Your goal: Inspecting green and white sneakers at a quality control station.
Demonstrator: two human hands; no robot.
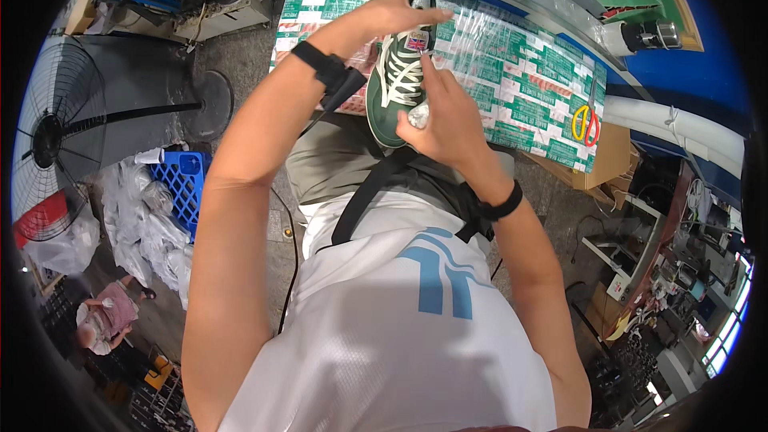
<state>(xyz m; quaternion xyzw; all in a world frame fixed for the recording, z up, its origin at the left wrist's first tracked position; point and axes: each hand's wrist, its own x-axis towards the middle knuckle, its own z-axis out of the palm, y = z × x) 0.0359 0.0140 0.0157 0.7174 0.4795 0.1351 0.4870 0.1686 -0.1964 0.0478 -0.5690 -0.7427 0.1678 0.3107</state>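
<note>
A dark green sneaker (384, 108) with white laces lies on the table, its toe toward me and its heel at the far end. My left hand (394, 13) grips it by the heel, with one finger stretched across the shoe's opening. On the shoe's right side is my right hand (448, 116), its index finger extended along the tongue label (417, 42). Between the thumb and palm of that hand sits a small crumpled white wad (418, 116); whether it is cloth or paper I cannot tell.
Green-and-white printed tape covers the table (512, 64). Scissors (585, 126) with yellow and red handles lie at its right end. A large fan (48, 140) and a blue crate (180, 184) with plastic bags stand at left. Another person (108, 316) is at lower left.
</note>
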